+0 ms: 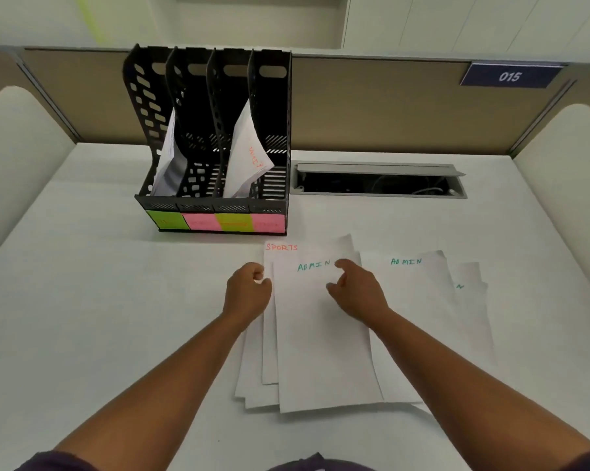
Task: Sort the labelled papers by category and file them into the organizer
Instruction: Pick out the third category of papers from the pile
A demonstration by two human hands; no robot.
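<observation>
Bare forearms, with dark purple short sleeves (53, 462) just showing at the bottom edge

Office cubicle: white desk (82, 300) w/ tan fabric partition walls (371, 107), navy "015" number plate (510, 76), grey desktop cable hatch (380, 180), black plastic 4-slot file organizer (218, 137) w/ sticky-note labels.

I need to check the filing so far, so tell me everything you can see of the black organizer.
The black organizer looks like perforated plastic, with four upright slots side by side and tall slotted dividers. It stands on the white desk, against the partition, left of the cable hatch. Sticky notes line its front: green, pink, green, pink; their writing is unreadable. White papers lean in the first slot and the third; the second and fourth look empty. Neither hand touches it.
</observation>
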